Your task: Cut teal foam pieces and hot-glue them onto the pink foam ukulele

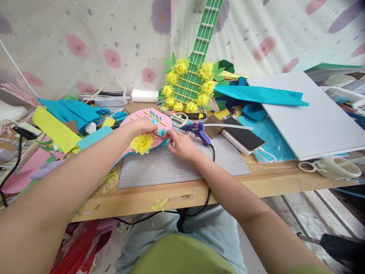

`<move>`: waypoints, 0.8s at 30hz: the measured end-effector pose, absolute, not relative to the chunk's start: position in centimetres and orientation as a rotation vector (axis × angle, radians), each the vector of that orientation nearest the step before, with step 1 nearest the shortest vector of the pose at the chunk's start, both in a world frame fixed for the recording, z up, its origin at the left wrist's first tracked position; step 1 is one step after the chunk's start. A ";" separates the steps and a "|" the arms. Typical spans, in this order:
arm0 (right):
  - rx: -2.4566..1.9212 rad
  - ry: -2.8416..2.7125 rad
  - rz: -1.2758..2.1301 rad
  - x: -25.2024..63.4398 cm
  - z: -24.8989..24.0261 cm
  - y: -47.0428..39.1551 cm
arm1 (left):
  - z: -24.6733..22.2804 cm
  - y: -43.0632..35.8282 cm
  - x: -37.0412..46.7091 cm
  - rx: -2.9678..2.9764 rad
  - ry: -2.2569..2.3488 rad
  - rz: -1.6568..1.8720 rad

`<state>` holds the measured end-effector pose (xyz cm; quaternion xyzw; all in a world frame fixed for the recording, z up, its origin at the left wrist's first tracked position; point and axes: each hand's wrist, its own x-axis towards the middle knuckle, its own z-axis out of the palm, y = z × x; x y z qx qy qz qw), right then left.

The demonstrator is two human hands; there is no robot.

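A pink board (167,120) with a rounded edge and a blue underside lies tilted on the grey cutting mat (148,175). Yellow sticks, short blue pieces and a large yellow paper flower (142,144) sit on its face. At its right part is a small blue paper flower (161,132), pinched between my two hands. My left hand (146,125) reaches over the board, fingers closed at the flower's left side. On the other side, my right hand (180,144) has its thumb and fingers closed at the flower's edge; the fingertips are partly hidden.
A blue glue gun (199,131) lies right of my right hand, its cord running off the table's front edge. Scissors (179,120) lie behind it. A green guitar shape (196,59) with yellow flowers leans at the back. A phone (243,133) and white board (310,118) lie right.
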<state>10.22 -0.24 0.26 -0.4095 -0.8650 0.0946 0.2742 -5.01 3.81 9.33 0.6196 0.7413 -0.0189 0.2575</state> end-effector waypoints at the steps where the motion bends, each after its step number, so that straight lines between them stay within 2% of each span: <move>1: -1.120 -2.336 0.238 10.2 0.2 -0.2 | 9.3 3.8 -5.0 1.679 2.014 -0.047; 17: -1.142 -2.332 0.240 10.1 0.2 -0.1 | 9.5 3.6 -4.5 1.715 1.991 0.086; 24: -1.183 -2.363 0.250 10.0 0.6 -0.4 | 9.7 3.5 -4.2 1.813 1.995 0.042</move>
